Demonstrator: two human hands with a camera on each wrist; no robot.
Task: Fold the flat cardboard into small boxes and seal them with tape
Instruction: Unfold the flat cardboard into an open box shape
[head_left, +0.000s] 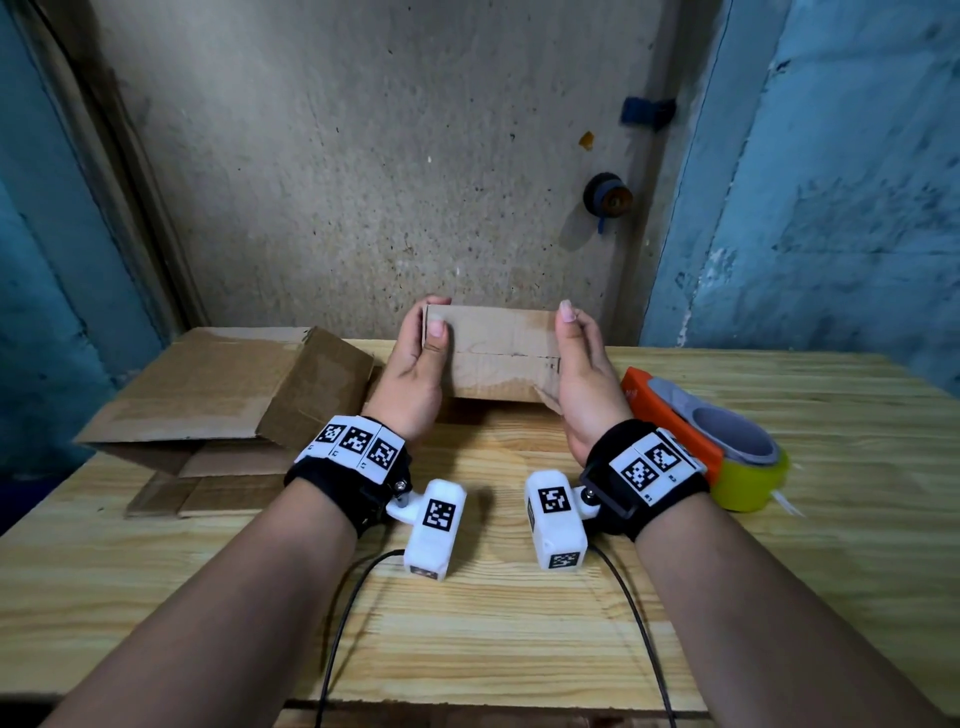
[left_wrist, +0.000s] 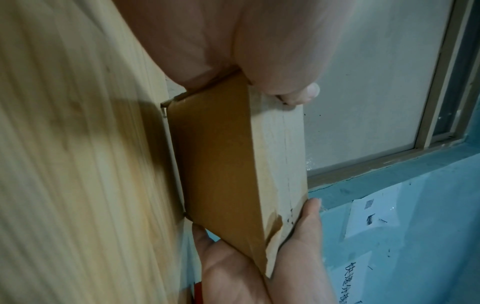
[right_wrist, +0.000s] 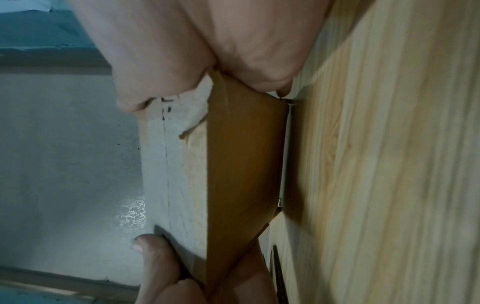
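A small brown cardboard box (head_left: 498, 358) is held a little above the far part of the wooden table (head_left: 493, 597). A seam runs lengthwise along its upper face. My left hand (head_left: 415, 374) grips its left end, thumb on the upper face and fingers curled behind. My right hand (head_left: 582, 379) grips the right end the same way. In the left wrist view the box (left_wrist: 221, 164) spans from my left hand (left_wrist: 233, 41) to my right hand (left_wrist: 259, 267). The right wrist view shows the box (right_wrist: 241, 164) with my right hand (right_wrist: 207, 41) above and my left hand (right_wrist: 168, 271) below.
A larger opened cardboard sheet (head_left: 218, 395) with raised flaps lies at the table's left, over flat pieces. An orange tape dispenser (head_left: 670, 415) with a yellow-green tape roll (head_left: 748, 478) lies at the right, close behind my right wrist. A wall stands just behind the table.
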